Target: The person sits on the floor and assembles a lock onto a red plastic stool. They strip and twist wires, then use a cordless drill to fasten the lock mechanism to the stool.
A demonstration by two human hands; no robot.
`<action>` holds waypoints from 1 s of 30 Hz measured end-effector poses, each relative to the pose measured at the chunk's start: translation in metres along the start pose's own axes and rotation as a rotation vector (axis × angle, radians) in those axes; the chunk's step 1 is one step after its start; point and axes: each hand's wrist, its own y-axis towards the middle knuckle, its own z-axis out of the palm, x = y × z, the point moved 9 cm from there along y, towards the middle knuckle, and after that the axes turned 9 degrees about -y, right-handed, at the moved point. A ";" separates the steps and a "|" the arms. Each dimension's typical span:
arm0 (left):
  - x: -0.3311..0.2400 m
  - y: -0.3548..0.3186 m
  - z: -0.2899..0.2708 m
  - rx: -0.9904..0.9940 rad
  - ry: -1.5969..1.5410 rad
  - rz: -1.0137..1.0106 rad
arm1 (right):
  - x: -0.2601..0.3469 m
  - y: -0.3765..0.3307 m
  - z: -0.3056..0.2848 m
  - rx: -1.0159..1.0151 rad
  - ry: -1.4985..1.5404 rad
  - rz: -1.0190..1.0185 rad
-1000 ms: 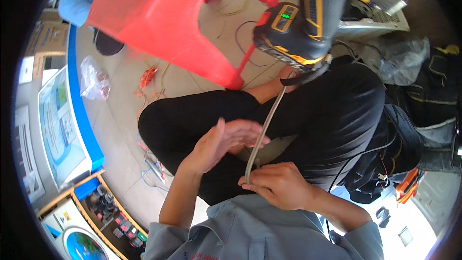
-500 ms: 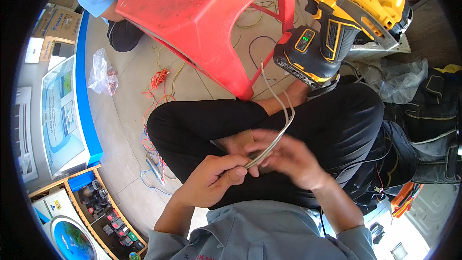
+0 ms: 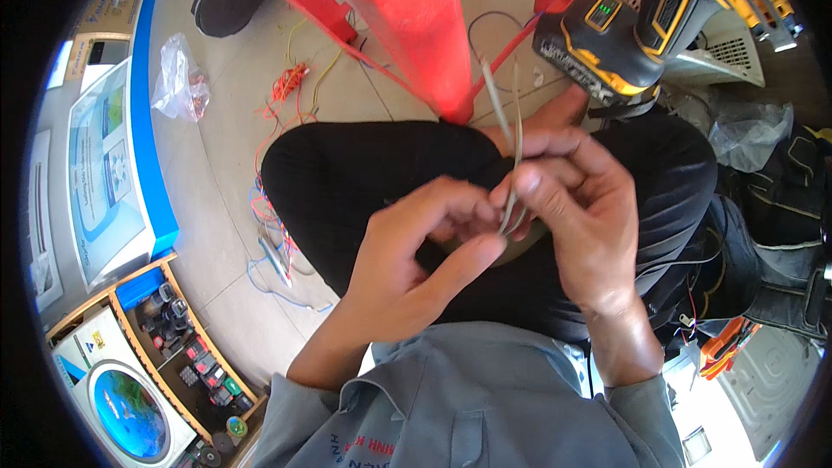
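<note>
Two thin pale grey-white cable lengths (image 3: 497, 94) stick up between my hands, their upper ends spread apart. Thumb and fingers of my right hand (image 3: 591, 225) pinch the cable midway. My left hand (image 3: 416, 256) has its thumb and curled fingers closed around the lower bend, just left of the right fingertips. Where the cable runs inside the left fingers is hidden. Both hands are above my crossed legs (image 3: 347, 173) in black trousers.
A red plastic stool (image 3: 425, 26) stands ahead; a yellow-black cordless power tool (image 3: 667, 22) is at upper right. Loose wires (image 3: 290, 82) and a plastic bag (image 3: 180, 87) lie on the tiles. A compartmented wooden box (image 3: 165, 347) is at left, a black tool bag (image 3: 780, 199) at right. Another person's leg (image 3: 227, 4) shows upper left.
My right hand, blurred before, has come up and now pinches the cable. The left hand has shifted right, and the cable's loop has become two raised, separate lengths. The view has tilted downward.
</note>
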 end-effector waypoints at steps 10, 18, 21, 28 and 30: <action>0.003 0.024 0.019 -0.085 -0.412 0.001 | 0.010 0.006 -0.014 -0.109 -0.041 -0.035; 0.015 0.029 0.027 0.036 -0.936 0.089 | -0.012 0.013 -0.002 0.022 0.494 -0.046; 0.018 0.030 0.028 0.065 -1.035 0.119 | -0.016 0.010 -0.007 -0.013 0.615 -0.062; 0.020 0.016 0.000 -0.261 -1.134 0.190 | -0.009 -0.005 -0.030 -0.184 0.604 -0.130; 0.006 0.010 -0.030 -0.247 -1.210 0.272 | 0.007 -0.009 -0.065 -0.234 0.650 -0.232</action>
